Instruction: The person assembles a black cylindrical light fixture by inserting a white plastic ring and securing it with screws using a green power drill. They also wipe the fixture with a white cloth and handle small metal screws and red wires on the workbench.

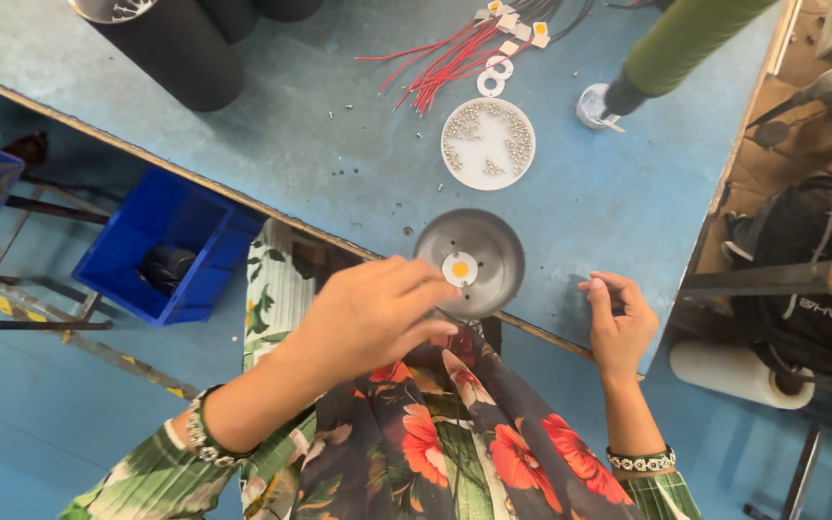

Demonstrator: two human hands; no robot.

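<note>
head view: the round grey metal dish [474, 252] sits at the near edge of the blue table [281, 144], shallow and dull, with a few small holes and a white ring with a yellow dot [459, 270] at its centre. your left hand [368, 313] hovers over its near-left rim, fingers pinched together, can't tell if there's anything in them. your right hand [618, 323] is just beside the dish, fingers loosely curled, holding nothing visible. a white plate of small screws [488, 143] lies further back.
</note>
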